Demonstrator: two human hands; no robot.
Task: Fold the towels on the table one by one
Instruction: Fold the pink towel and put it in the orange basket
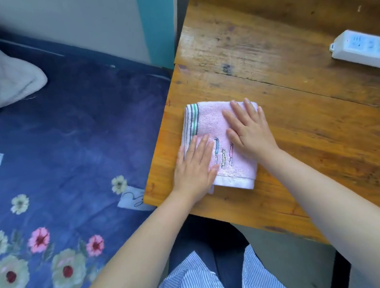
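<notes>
Striped shirt (194, 278) and both forearms fill the near view; beyond them, left hand (194, 166) and right hand (250, 133) lie flat, fingers straight, pressing the folded pink towel (210, 122) on the wooden table (296, 136). Towel sits directly beneath both palms, its striped end beyond the left fingertips. Recommended: smooth outward evenly, keeping edges aligned.

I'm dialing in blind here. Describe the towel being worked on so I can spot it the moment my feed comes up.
Find the wooden table on the right, beside the blue flowered bedspread. Near the table's left edge lies a folded pink towel, with both hands, the left and the right, flat on it. It has green and dark stripes along one side and small stitched figures.
</notes>
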